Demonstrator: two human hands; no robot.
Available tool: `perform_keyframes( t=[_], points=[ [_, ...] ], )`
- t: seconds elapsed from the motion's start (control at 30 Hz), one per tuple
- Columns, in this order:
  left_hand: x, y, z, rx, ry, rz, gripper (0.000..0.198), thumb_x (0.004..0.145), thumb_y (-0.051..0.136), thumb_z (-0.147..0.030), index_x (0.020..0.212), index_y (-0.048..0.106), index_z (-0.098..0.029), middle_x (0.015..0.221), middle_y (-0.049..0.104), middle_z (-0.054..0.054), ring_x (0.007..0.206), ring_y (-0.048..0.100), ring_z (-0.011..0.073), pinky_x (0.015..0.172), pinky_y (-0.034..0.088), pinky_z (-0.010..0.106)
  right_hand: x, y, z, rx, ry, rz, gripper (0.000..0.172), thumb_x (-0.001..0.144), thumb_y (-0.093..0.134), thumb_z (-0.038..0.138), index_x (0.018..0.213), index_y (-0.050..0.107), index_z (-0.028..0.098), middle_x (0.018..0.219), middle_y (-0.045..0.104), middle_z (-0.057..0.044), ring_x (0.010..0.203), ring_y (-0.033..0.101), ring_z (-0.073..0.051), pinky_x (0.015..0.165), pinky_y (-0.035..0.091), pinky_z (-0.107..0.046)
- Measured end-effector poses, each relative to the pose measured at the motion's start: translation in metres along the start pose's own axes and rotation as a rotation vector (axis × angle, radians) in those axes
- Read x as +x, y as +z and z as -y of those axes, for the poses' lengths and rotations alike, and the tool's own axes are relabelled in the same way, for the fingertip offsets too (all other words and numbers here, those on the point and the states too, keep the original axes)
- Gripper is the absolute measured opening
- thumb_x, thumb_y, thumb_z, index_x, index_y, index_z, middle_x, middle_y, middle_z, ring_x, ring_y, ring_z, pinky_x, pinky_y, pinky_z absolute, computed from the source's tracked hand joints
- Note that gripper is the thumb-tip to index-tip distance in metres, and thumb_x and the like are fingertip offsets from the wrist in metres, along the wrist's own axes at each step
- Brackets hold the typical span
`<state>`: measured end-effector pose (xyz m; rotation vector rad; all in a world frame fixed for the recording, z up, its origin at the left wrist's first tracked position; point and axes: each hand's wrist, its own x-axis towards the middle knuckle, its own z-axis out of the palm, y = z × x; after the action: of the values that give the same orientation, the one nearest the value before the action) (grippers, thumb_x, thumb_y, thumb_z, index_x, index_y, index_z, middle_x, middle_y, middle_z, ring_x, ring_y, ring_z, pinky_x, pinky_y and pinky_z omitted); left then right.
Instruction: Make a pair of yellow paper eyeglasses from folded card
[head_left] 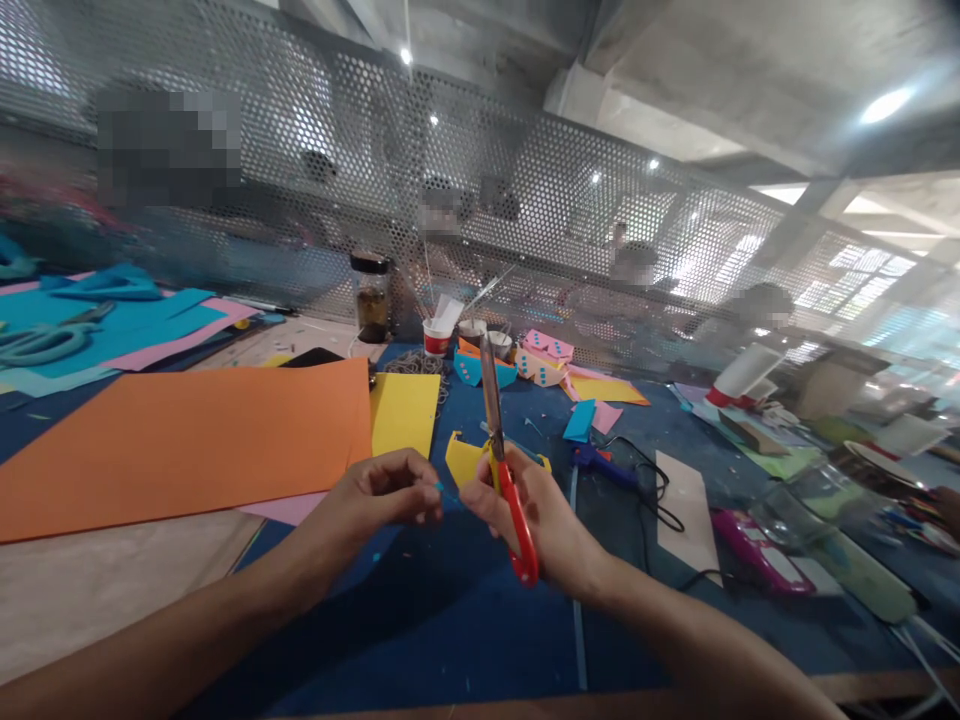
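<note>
My left hand [391, 490] is closed in a pinch, with a tiny blue scrap of paper [439, 487] at the fingertips. Beside it, my right hand [536, 510] grips a pair of scissors [491, 400] with red handles, blades pointing up and away. A folded yellow paper piece [463, 460] shows just behind my right fingers; whether they touch it I cannot tell. Further back sit small folded paper shapes: a blue and orange one [484, 372], a peach one with blue dots [538, 368] and a pink one [550, 346].
Orange sheets [225, 430] and a yellow sheet [405, 415] lie at left. A blue glue gun [611, 468] with a black cord lies at right, near a glass jar [799, 500]. A lidded jar [371, 300] stands by the perforated metal screen [525, 150]. People are behind it.
</note>
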<state>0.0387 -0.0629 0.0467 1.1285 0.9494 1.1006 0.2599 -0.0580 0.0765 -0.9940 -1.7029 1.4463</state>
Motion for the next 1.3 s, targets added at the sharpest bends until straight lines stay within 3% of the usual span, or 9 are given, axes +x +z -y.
perform_keyframes(
  t=[0.17, 0.3, 0.43, 0.63, 0.83, 1.03, 1.3],
  points=[
    [-0.004, -0.004, -0.013, -0.136, 0.013, -0.051, 0.030, 0.070, 0.098, -0.040, 0.076, 0.076, -0.021, 0.068, 0.075, 0.002, 0.068, 0.065, 0.0147, 0.067, 0.050, 0.023, -0.002, -0.010, 0.015, -0.361, 0.000, 0.035, 0.045, 0.096, 0.075, 0.062, 0.091, 0.053, 0.023, 0.078, 0.051, 0.004, 0.068, 0.044, -0.013, 0.059, 0.036, -0.026],
    [-0.007, -0.008, -0.016, -0.229, 0.045, -0.095, 0.030, 0.071, 0.100, -0.039, 0.077, 0.077, -0.022, 0.074, 0.076, 0.001, 0.075, 0.070, 0.0148, 0.073, 0.056, 0.022, 0.000, -0.006, 0.011, -0.624, -0.022, 0.018, 0.044, 0.097, 0.075, 0.057, 0.085, 0.050, 0.023, 0.080, 0.056, 0.003, 0.068, 0.046, -0.014, 0.062, 0.034, -0.027],
    [-0.007, -0.012, -0.017, -0.248, 0.108, -0.142, 0.026, 0.073, 0.100, -0.038, 0.079, 0.080, -0.022, 0.085, 0.079, 0.001, 0.085, 0.074, 0.0174, 0.082, 0.062, 0.025, -0.001, 0.000, 0.006, -0.802, -0.046, 0.003, 0.044, 0.094, 0.080, 0.052, 0.083, 0.049, 0.023, 0.077, 0.058, 0.004, 0.063, 0.045, -0.013, 0.062, 0.030, -0.028],
    [-0.008, -0.009, -0.022, -0.258, 0.158, -0.166, 0.026, 0.070, 0.102, -0.037, 0.078, 0.082, -0.023, 0.085, 0.079, 0.000, 0.084, 0.075, 0.0173, 0.081, 0.065, 0.024, -0.002, 0.002, 0.006, -1.007, -0.077, -0.040, 0.047, 0.092, 0.082, 0.061, 0.087, 0.052, 0.024, 0.079, 0.062, 0.001, 0.065, 0.050, -0.017, 0.060, 0.025, -0.030],
    [-0.010, -0.008, -0.026, -0.227, 0.176, -0.176, 0.023, 0.070, 0.100, -0.034, 0.076, 0.081, -0.023, 0.086, 0.079, 0.000, 0.085, 0.077, 0.0183, 0.082, 0.065, 0.025, -0.003, 0.002, 0.003, -1.098, -0.075, -0.084, 0.046, 0.092, 0.080, 0.062, 0.090, 0.054, 0.024, 0.084, 0.067, -0.002, 0.068, 0.060, -0.021, 0.062, 0.026, -0.032],
    [-0.010, -0.006, -0.028, -0.204, 0.172, -0.188, 0.024, 0.066, 0.101, -0.032, 0.074, 0.080, -0.022, 0.081, 0.078, 0.001, 0.082, 0.076, 0.0193, 0.079, 0.066, 0.027, -0.003, 0.001, 0.001, -1.115, -0.103, -0.091, 0.049, 0.092, 0.079, 0.066, 0.088, 0.054, 0.025, 0.080, 0.067, -0.002, 0.065, 0.059, -0.020, 0.060, 0.024, -0.032],
    [-0.009, -0.009, -0.024, -0.214, 0.173, -0.158, 0.017, 0.072, 0.096, -0.028, 0.077, 0.081, -0.022, 0.083, 0.080, 0.002, 0.082, 0.076, 0.0196, 0.081, 0.067, 0.029, -0.004, 0.000, -0.003, -1.121, -0.121, -0.097, 0.053, 0.092, 0.076, 0.073, 0.087, 0.054, 0.025, 0.079, 0.067, -0.002, 0.062, 0.057, -0.020, 0.058, 0.023, -0.032]
  ],
)
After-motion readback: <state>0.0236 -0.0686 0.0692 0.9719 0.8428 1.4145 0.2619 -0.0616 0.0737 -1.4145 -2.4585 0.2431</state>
